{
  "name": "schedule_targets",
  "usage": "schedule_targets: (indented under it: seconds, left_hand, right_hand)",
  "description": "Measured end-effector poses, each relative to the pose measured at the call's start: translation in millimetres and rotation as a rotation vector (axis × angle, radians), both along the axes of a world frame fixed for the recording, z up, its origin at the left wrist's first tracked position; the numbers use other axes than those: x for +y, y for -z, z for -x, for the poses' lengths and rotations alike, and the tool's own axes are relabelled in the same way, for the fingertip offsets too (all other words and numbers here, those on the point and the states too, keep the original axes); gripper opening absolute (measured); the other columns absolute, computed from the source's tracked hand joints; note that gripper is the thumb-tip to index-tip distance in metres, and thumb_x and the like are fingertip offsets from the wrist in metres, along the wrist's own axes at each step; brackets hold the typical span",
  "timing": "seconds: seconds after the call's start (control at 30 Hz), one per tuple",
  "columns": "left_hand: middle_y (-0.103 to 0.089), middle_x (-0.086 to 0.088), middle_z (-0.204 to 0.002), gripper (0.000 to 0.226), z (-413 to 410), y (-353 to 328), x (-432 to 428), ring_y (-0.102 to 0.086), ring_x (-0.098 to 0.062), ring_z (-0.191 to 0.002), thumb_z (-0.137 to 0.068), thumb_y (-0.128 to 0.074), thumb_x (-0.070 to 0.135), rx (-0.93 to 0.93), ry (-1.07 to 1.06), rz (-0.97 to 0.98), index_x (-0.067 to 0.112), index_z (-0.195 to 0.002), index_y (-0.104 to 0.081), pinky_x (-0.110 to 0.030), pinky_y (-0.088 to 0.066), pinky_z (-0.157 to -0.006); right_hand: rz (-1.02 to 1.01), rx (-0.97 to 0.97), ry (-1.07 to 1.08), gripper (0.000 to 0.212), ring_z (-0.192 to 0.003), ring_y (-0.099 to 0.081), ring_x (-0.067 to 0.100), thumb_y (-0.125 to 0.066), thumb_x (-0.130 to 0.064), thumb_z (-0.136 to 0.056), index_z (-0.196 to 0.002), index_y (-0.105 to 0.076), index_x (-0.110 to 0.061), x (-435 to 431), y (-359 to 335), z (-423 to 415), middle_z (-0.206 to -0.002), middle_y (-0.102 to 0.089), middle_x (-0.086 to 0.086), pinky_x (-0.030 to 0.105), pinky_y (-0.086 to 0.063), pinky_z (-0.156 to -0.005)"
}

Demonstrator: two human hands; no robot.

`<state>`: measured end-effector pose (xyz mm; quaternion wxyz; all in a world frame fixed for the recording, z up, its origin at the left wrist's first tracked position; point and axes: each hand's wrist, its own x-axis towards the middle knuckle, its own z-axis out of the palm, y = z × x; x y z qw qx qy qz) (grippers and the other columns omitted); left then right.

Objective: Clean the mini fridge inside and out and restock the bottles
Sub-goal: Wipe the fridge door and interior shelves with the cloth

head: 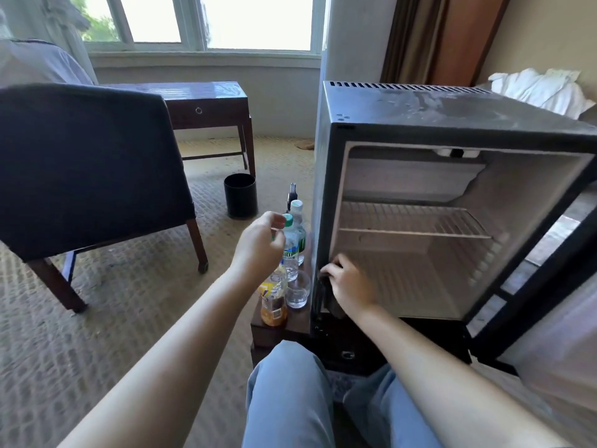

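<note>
The black mini fridge (452, 118) stands open on a low dark wooden stand (281, 323), its door (536, 286) swung out to the right. Inside I see only a wire shelf (410, 219). Left of it on the stand are two water bottles (292, 250), an orange drink bottle (274, 300) with a yellow label, and an empty glass (298, 292). My left hand (258, 245) curves at the green cap of the nearer water bottle; blur hides whether it grips. My right hand (350, 286) holds a dark cloth (331, 303) against the fridge's lower left front edge.
A dark armchair (90, 163) stands to the left on the carpet, a wooden side table (206, 101) and a black bin (240, 198) behind it. White linen (546, 88) lies on a bed behind the fridge. My knees in blue trousers (290, 389) are right before the stand.
</note>
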<state>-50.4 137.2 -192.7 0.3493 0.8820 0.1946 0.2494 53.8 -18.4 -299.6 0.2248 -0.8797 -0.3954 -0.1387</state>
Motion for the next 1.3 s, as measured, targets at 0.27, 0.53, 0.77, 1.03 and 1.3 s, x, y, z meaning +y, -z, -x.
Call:
schedule_targets:
  seconds: [0.27, 0.53, 0.77, 1.03, 1.3]
  left_hand:
    - [-0.068, -0.004, -0.104, 0.022, -3, 10, -10, -0.061, -0.016, -0.093, -0.093, -0.050, 0.010, 0.018, -0.025, 0.100, 0.013, -0.111, -0.062, -0.033, -0.051, -0.085]
    - [-0.068, -0.002, -0.106, 0.022, 12, 16, 0, -0.061, -0.015, -0.098, -0.092, -0.051, 0.011, 0.020, -0.065, 0.076, 0.013, -0.109, -0.064, -0.028, -0.047, -0.088]
    - [-0.068, 0.002, -0.104, 0.023, 19, 46, -13, -0.061, -0.011, -0.098, -0.091, -0.051, 0.007, -0.052, -0.002, 0.051, 0.012, -0.107, -0.067, -0.025, -0.046, -0.092]
    - [-0.069, -0.004, -0.105, 0.021, 3, 143, -28, -0.062, -0.022, -0.099, -0.091, -0.053, 0.012, 0.218, 0.094, 0.026, 0.012, -0.108, -0.065, -0.034, -0.047, -0.086]
    - [-0.068, -0.002, -0.111, 0.024, -14, 181, -27, -0.059, -0.021, -0.104, -0.093, -0.050, 0.017, 0.381, 0.066, 0.093, 0.013, -0.114, -0.062, -0.028, -0.044, -0.082]
  right_hand:
    - [-0.537, -0.441, -0.108, 0.016, -0.081, -0.059, 0.026, -0.060, -0.006, -0.083, -0.092, -0.074, -0.006, 6, -158, -10, -0.087, -0.058, 0.012, 0.028, -0.049, -0.075]
    - [-0.381, -0.395, -0.115, 0.010, -0.071, -0.056, 0.027, -0.066, -0.004, -0.082, -0.089, -0.073, -0.003, 21, -113, -15, -0.079, -0.054, 0.012, 0.037, -0.053, -0.060]
    - [-0.194, -0.164, -0.113, 0.018, -0.063, -0.055, 0.029, -0.071, 0.002, -0.076, -0.091, -0.073, -0.009, 15, 18, -12, -0.077, -0.051, 0.010, 0.035, -0.050, -0.050]
    - [-0.372, -0.009, -0.040, 0.024, -0.072, -0.054, 0.017, -0.065, 0.007, -0.075, -0.090, -0.076, -0.008, -2, 41, -11, -0.079, -0.056, 0.010, 0.014, -0.042, -0.071]
    - [-0.487, -0.131, -0.078, 0.018, -0.075, -0.050, 0.011, -0.065, 0.002, -0.080, -0.092, -0.076, -0.006, 1, 25, -23, -0.079, -0.057, 0.012, 0.002, -0.033, -0.079]
